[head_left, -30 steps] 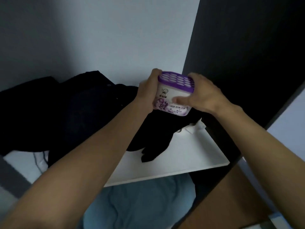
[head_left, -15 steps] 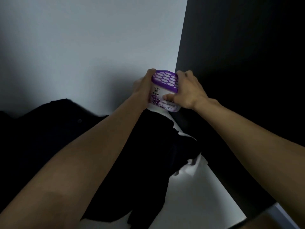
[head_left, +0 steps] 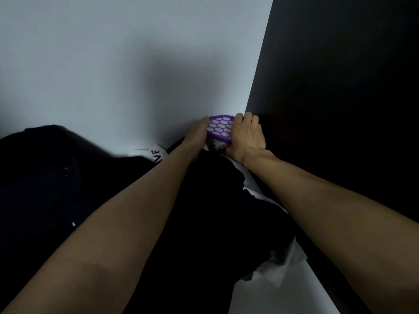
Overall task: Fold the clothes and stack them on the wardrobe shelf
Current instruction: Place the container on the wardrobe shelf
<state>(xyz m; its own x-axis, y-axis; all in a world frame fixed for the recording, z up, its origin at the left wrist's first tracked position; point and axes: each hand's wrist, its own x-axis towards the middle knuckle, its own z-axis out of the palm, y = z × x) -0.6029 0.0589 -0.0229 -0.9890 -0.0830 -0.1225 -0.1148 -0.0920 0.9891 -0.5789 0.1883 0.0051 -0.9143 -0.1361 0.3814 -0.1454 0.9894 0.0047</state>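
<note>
**Box pushed into the far corner**

Since a second ago we have carried the purple-lidded box (head_left: 221,130) farther back, right into the corner where the pale back wall (head_left: 127,64) meets the dark side panel (head_left: 340,87).

Nearest us the white shelf (head_left: 260,295) shows bare at the right. The dark clothes (head_left: 56,189) lie heaped across it, unfolded, under our forearms. Beyond them, our left hand (head_left: 197,132) and right hand (head_left: 247,137) clasp the box from either side.
</note>
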